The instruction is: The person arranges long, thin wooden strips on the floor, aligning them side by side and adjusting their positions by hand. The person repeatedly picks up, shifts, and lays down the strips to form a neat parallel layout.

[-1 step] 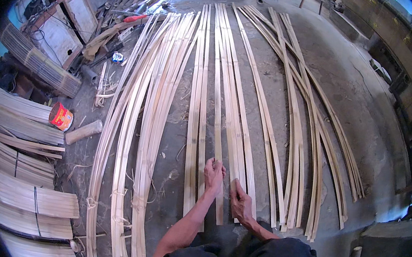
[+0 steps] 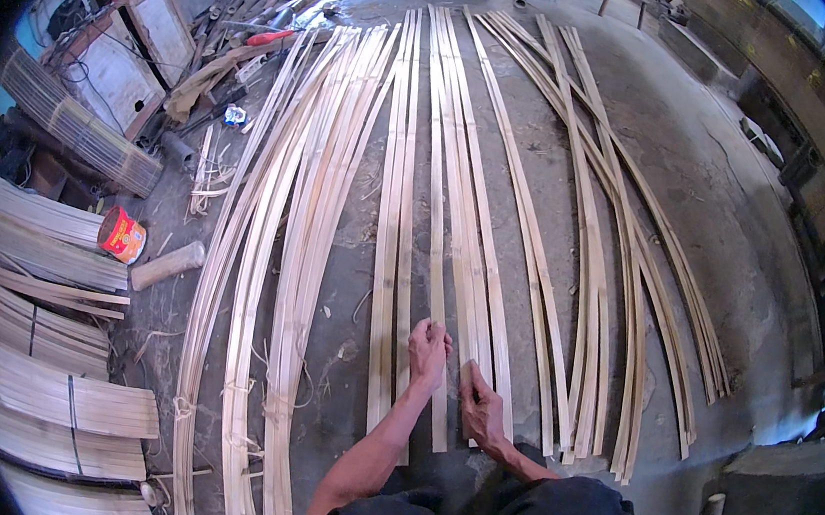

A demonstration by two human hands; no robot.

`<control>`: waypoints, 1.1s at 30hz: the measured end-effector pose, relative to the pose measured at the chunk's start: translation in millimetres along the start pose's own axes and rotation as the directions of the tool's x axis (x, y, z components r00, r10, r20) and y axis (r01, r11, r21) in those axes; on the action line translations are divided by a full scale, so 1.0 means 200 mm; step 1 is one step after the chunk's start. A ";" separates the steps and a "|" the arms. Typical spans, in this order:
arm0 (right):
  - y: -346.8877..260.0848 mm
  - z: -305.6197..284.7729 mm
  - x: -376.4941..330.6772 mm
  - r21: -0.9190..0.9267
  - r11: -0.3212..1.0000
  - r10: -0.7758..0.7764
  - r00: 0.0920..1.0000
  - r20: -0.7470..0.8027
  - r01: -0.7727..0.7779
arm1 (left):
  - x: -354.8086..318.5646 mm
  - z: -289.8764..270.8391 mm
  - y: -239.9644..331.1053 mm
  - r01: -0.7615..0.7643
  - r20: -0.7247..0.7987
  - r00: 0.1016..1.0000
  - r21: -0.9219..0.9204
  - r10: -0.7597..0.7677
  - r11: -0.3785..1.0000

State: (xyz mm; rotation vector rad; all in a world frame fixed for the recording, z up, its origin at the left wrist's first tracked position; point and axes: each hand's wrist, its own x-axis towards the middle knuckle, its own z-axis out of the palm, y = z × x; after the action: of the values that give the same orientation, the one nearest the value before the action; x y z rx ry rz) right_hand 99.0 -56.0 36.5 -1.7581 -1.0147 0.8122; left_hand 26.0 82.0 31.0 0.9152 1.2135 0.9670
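Note:
Long, pale bamboo strips lie lengthwise on the floor in front of me. My left hand (image 2: 429, 353) is closed round a single bamboo strip (image 2: 436, 250), whose near end sticks out below the fist. Just to the right, my right hand (image 2: 484, 406) pinches the left edge of a neighbouring bamboo strip (image 2: 464, 298) between thumb and fingers. Its fingertips are partly hidden, so how many strips it grips is hard to make out. A pair of strips (image 2: 388, 255) lies left of my hands, and another narrow group (image 2: 528, 260) lies to the right.
Tied bundles of strips (image 2: 248, 341) lie at the left, crossing strips (image 2: 627, 230) at the right. Stacked strip bundles (image 2: 66, 397) line the far left, near a red-orange tub (image 2: 122, 235) and a short wooden cylinder (image 2: 167, 264). A dark bench (image 2: 796, 479) stands at the lower right.

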 end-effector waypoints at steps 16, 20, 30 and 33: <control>-0.02 -0.15 0.01 -0.010 0.991 -0.132 0.986 -0.102 0.131 | 0.02 -0.04 -0.12 -0.039 0.005 0.999 0.167 0.038 0.985; 0.08 -0.18 0.02 -0.032 0.996 -0.088 0.992 -0.095 0.085 | 0.00 -0.02 -0.12 -0.012 0.032 0.999 0.168 0.006 0.986; 0.04 -0.22 0.02 -0.110 0.994 0.011 0.998 -0.064 -0.018 | -0.02 0.00 -0.11 -0.050 0.003 0.999 0.145 0.050 0.988; 0.00 -0.23 0.00 -0.139 0.985 -0.113 0.991 -0.069 0.103 | -0.01 0.02 -0.09 -0.106 -0.020 0.994 0.126 0.110 0.986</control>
State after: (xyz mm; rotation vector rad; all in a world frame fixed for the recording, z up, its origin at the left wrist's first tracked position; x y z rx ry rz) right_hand 138.8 -73.6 52.6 -1.8167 -1.1251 0.6154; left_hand 30.7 74.5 15.6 1.0794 1.2685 1.0004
